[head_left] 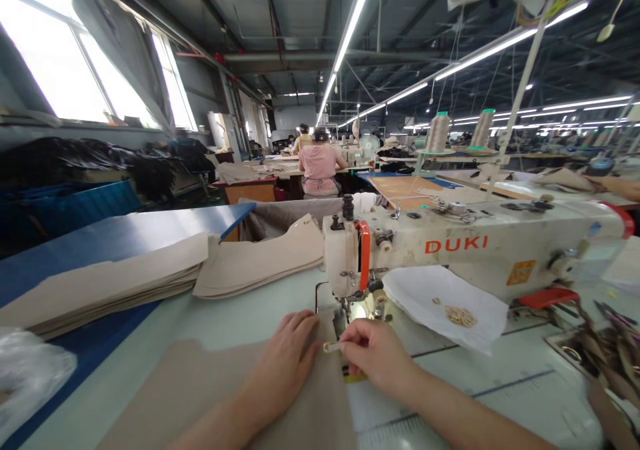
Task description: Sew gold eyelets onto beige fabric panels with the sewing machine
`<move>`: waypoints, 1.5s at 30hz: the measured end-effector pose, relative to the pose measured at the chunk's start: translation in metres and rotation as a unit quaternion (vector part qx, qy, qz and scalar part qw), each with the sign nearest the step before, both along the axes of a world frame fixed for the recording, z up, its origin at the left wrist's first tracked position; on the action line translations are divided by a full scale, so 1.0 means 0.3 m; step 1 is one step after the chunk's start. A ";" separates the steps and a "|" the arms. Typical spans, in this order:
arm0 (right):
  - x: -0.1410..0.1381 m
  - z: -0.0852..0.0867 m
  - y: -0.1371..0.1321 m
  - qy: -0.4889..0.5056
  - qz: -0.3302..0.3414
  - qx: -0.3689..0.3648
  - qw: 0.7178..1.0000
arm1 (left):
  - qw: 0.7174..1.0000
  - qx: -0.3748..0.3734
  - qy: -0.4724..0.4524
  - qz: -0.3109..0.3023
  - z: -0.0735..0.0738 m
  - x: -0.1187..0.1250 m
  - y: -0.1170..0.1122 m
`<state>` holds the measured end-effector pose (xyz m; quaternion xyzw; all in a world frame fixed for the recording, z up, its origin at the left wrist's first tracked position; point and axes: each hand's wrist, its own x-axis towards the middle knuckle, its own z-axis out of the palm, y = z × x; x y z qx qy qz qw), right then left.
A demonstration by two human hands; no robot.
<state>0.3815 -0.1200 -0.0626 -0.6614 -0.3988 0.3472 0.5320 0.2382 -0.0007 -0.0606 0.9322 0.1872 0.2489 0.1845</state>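
Observation:
My left hand lies flat on a beige fabric piece, fingers stretched toward the needle area of the sewing machine. Between thumb and fingertips, my right hand pinches a small pale tab with a ring; the ring end points left, over the fabric's right edge. The lit needle area lies just beyond both hands. A white sheet rests right of it, bearing a little heap of small gold-coloured metal pieces.
Stacked beige panels and more cut pieces lie left of the machine head. A clear plastic bag sits at the left edge. Brown straps and scissors lie at right. A person in pink sits ahead.

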 end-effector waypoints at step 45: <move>0.054 0.056 -0.074 -0.302 0.087 -0.053 0.948 | 0.993 0.083 -0.003 -0.088 -0.001 0.053 -0.068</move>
